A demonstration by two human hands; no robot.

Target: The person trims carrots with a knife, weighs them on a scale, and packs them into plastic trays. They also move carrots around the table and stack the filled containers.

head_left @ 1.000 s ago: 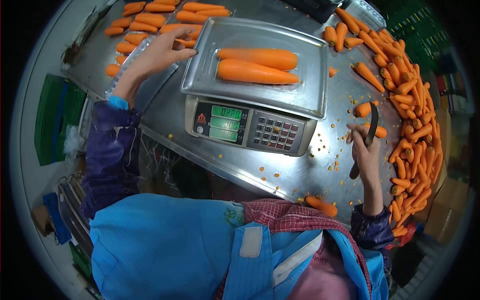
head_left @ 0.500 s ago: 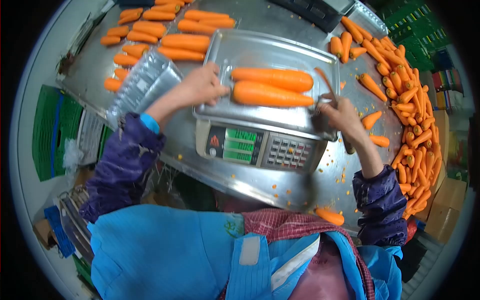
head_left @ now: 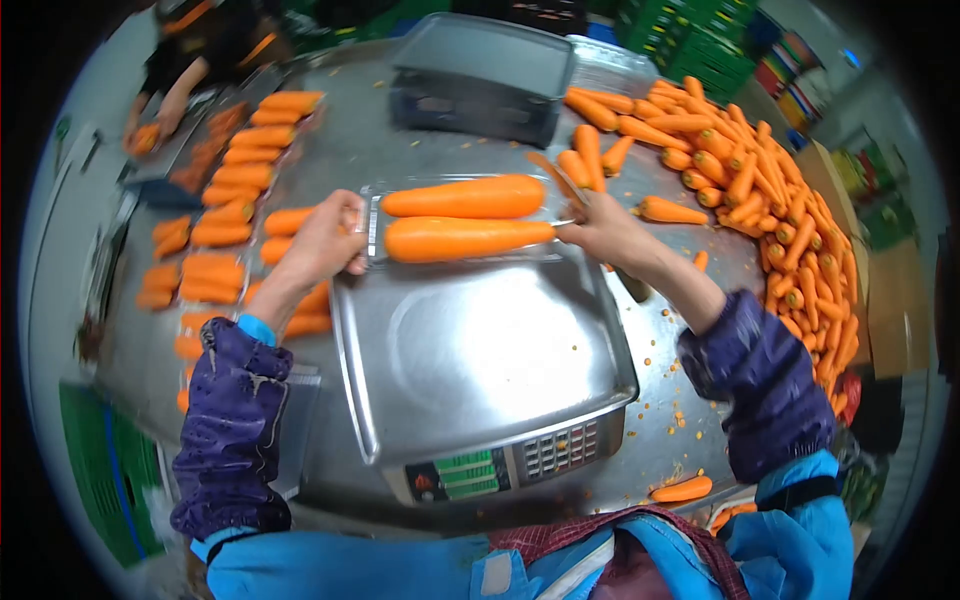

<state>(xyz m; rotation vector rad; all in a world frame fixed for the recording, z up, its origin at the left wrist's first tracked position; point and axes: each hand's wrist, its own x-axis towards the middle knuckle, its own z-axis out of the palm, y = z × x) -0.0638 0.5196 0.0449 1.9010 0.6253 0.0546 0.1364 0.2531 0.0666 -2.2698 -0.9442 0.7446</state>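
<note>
Head view: weighing station, steel tabletop (head_left: 370, 140).
- Left hand (head_left: 325, 240): fingers closed on the left end of a clear plastic tray (head_left: 372, 222).
- Right hand (head_left: 605, 228): pinched shut on the tray's right end.
- The tray holds two large carrots (head_left: 465, 238) lying side by side lengthwise. It sits at the far edge of the scale pan (head_left: 480, 350).
- Digital scale (head_left: 465, 475): green display facing the person.
- Loose carrot pile (head_left: 790, 210): on the right.
- Carrot rows (head_left: 225, 210): on the left.
- Second scale (head_left: 480, 65): beyond the tray.
- Co-worker (head_left: 190, 50): at the far left.

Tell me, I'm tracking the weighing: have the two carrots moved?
Yes: the two carrots shifted from the middle of the scale pan to its far edge.
</note>
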